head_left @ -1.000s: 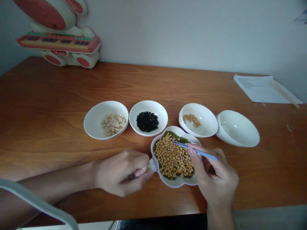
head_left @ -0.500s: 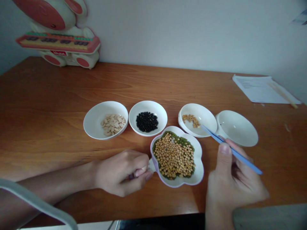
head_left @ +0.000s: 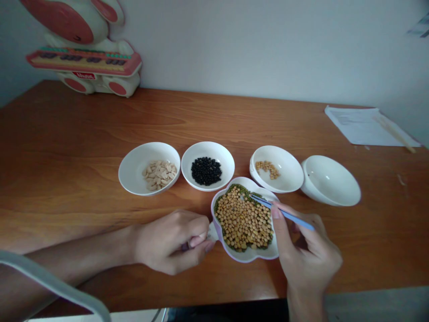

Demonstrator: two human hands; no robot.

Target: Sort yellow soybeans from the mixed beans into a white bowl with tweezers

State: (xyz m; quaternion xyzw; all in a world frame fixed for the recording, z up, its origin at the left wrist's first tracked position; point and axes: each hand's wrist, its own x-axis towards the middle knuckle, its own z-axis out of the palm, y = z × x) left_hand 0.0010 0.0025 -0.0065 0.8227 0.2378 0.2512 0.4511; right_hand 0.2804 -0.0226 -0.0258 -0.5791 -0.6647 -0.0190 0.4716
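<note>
My left hand [head_left: 176, 241] is closed around the short handle of a flower-shaped dish [head_left: 276, 239], white inside with a lilac rim. Soybeans [head_left: 239, 219] lie in it, with green mung beans [head_left: 236, 188] showing around their edges. In my right hand [head_left: 304, 250] is a pair of blue tweezers [head_left: 291, 216], pinched between thumb and fingers. Their tips are over the upper right part of the dish, at the beans; whether a bean is between them I cannot tell. Just behind the dish a white bowl [head_left: 290, 167] contains a few soybeans [head_left: 267, 169].
To the left stand a bowl [head_left: 132, 172] of pale flat seeds and a bowl [head_left: 187, 156] of black beans. A fourth white bowl [head_left: 331, 179] is at the right. Papers [head_left: 355, 125] with a chopstick-like stick lie at the back right; a toy keyboard rabbit [head_left: 90, 67] stands at the back left.
My right hand has moved left with the tweezers, from the bowl with few soybeans to over the flower-shaped dish. My left hand has stayed on the handle.
</note>
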